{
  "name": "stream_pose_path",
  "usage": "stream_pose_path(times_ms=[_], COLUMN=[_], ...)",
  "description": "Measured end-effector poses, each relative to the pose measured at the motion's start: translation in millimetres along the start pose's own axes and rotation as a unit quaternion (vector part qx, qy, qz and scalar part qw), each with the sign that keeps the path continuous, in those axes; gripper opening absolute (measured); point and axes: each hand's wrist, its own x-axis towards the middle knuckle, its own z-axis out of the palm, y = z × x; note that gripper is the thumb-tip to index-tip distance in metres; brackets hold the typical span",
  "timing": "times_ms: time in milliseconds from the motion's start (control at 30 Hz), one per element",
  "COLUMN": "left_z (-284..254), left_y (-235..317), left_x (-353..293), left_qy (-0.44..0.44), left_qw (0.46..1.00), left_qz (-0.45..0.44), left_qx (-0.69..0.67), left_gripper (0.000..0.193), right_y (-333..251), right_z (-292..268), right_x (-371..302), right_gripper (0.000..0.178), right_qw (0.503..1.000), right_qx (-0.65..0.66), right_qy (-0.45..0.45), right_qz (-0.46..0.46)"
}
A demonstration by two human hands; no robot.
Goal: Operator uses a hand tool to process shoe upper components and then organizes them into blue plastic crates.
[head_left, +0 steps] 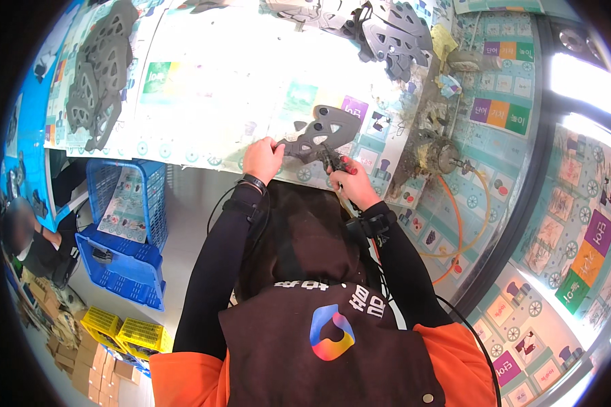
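My left hand (263,160) is closed on the left end of a flat dark grey moulded plastic part (338,124). The part has several cut-out holes and is held at the near edge of the paper-covered table (210,146). In my right hand (357,184) is a small black-and-red spray gun (334,160), its front end close against the part's near side. A thin hose runs down from this hand. Whether anything comes out of the gun cannot be made out.
Stacked grey parts (102,74) lie at the table's left, more parts (390,37) at the far right. A grimy metal canister (441,156) with an orange hose (460,224) stands on the right. Blue crates (125,264) and yellow crates (142,336) sit left, near another person (47,251).
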Motion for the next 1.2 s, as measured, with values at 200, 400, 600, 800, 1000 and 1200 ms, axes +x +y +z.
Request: stream_pose_path(times_ms=[200,400,600,800,1000,1200], left_z=[2,0,1,1,-1,-1], left_y=[-1,1,1,0,3,2], left_x=[0,0,0,-1,0,1], left_qy=[0.006,0.005,0.000,0.009,-0.006,-0.005], left_qw=[1.000,1.000,1.000,1.000,1.000,1.000], left_qz=[0.002,-0.006,-0.014,-0.010,-0.017,-0.014], left_qx=[-0.002,-0.001,-0.006,-0.014,-0.010,-0.002], left_gripper=[0.026,0.026,0.026,0.026,0.026,0.026], right_y=[0,3,0,-10,-11,-12], right_z=[-10,-19,-31,-35,-41,-48], right_x=[1,5,7,3,4,9], right_gripper=[0.017,0.014,0.015,0.015,0.015,0.015], right_qw=[1.000,0.998,0.998,0.996,0.992,0.992], right_qx=[0.022,0.030,0.010,0.038,0.050,0.057], right_qy=[0.008,0.036,0.058,0.071,0.103,0.103], right_qz=[-0.016,-0.038,-0.031,-0.035,-0.046,-0.050])
